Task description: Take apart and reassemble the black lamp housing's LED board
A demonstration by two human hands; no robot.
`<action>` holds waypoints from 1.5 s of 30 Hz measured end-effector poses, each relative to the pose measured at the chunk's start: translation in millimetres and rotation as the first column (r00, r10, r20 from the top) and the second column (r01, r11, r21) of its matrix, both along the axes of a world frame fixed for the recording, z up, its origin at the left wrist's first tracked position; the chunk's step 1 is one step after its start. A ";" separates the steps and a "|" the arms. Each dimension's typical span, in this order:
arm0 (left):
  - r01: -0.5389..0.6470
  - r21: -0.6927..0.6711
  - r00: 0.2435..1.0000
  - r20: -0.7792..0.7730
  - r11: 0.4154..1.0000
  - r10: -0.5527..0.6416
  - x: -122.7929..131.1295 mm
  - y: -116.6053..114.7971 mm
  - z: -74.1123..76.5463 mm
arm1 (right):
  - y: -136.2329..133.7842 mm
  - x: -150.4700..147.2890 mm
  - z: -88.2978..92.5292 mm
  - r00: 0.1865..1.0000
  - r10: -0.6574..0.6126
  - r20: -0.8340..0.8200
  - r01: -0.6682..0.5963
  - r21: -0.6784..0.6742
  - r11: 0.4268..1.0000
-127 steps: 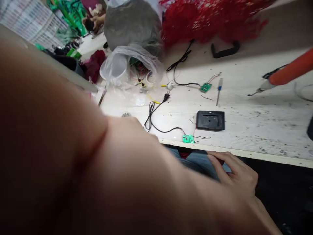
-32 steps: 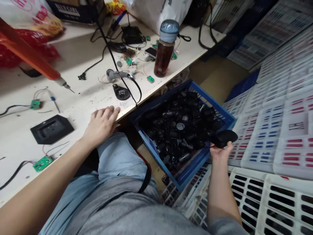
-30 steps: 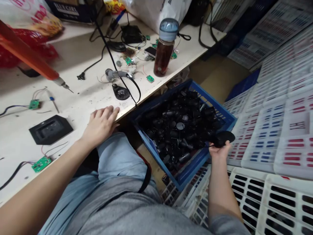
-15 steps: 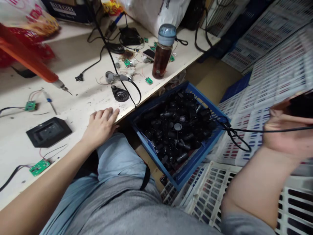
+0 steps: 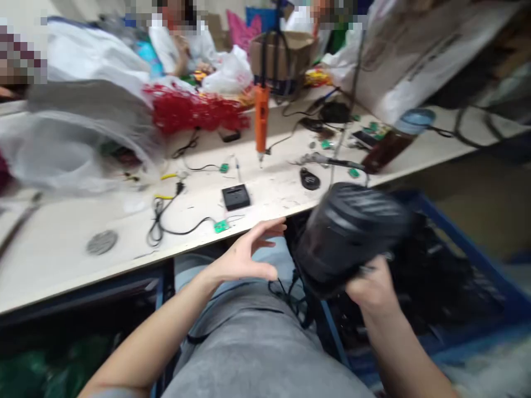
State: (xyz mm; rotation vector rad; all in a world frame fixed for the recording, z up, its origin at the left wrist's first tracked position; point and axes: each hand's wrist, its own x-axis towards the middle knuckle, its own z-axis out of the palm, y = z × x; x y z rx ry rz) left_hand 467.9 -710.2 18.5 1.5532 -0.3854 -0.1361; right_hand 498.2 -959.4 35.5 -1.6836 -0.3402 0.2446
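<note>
My right hand (image 5: 370, 287) is closed round the lower end of a large black ribbed housing (image 5: 348, 235), held up above my lap. A black cable (image 5: 286, 290) dangles from the housing onto my grey clothing. Just left of the housing, my left hand (image 5: 249, 254) hovers over my lap with fingers spread and curved, holding nothing. The picture is blurred by motion.
The white workbench (image 5: 62, 260) carries a black square cover (image 5: 235, 197), green circuit boards (image 5: 222, 225) with black leads, an orange electric screwdriver (image 5: 261, 119), a brown bottle (image 5: 390, 145), red netting and plastic bags. A blue crate (image 5: 477, 260) of black parts stands at my right. Other people sit beyond the bench.
My right hand has swung in from the far right with the black housing, now in front of me. My left hand has left the bench edge. The view has turned left.
</note>
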 end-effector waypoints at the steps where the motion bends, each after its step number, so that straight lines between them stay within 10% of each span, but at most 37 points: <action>1: -0.041 -0.133 0.997 -0.072 0.990 0.032 -13.7 11.4 1.7 | 26.1 0.6 -1.8 0.995 0.092 -0.026 -0.091 0.033 0.995; 9: -0.730 -0.313 0.677 -0.452 0.607 0.581 -89.4 72.6 -25.1 | 171.2 -10.6 -24.9 0.852 0.522 -0.036 -0.521 -0.137 0.842; 19: -0.825 -0.438 0.564 -0.592 0.358 0.576 -93.3 83.3 -45.3 | 168.6 -25.0 -72.4 0.703 0.629 -0.330 -0.644 0.079 0.761; 29: -0.766 -0.404 0.639 -0.392 0.500 0.662 -85.7 91.5 -36.1 | 182.6 -27.1 -55.9 0.650 0.557 -0.517 -0.470 0.302 0.829; 38: -0.672 -0.216 0.738 -0.263 0.708 0.621 -114.1 125.9 -12.3 | 172.5 -13.6 -53.2 0.718 0.527 -0.454 -0.518 0.157 0.841; 45: -0.688 0.013 0.674 -0.361 0.726 0.645 -115.2 123.3 -5.8 | 163.6 0.6 -47.0 0.820 0.468 -0.329 -0.471 0.076 0.879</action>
